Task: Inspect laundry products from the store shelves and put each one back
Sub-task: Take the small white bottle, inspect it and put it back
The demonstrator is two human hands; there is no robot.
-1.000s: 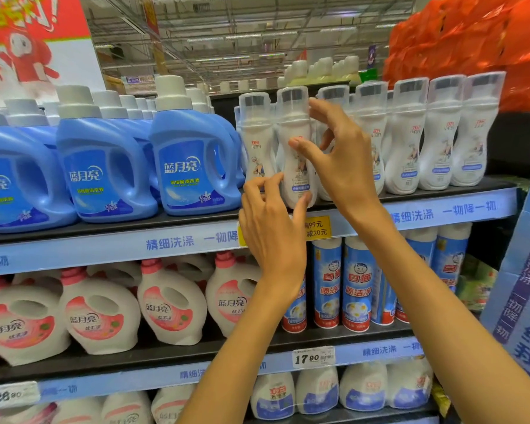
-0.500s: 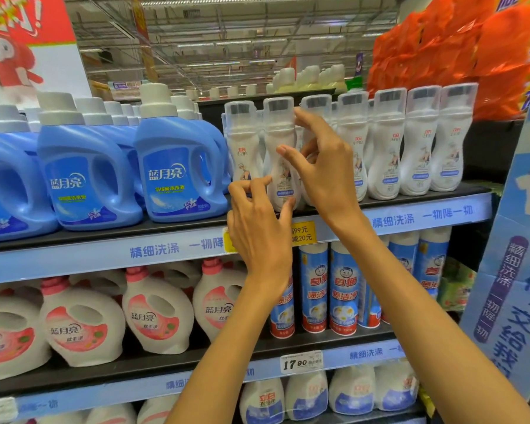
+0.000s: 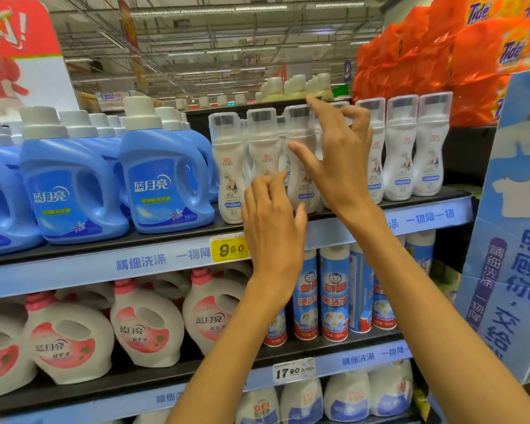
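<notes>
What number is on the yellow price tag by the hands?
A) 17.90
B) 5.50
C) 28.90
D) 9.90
D, the yellow tag on the top shelf edge reads 9.90, just beside the left hand; the 17.90 tag is white and sits one shelf lower.

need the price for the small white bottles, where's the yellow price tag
In the head view the yellow price tag sits on the top shelf's blue edge strip, centre frame, just left of the left hand and below the white bottles.
</notes>
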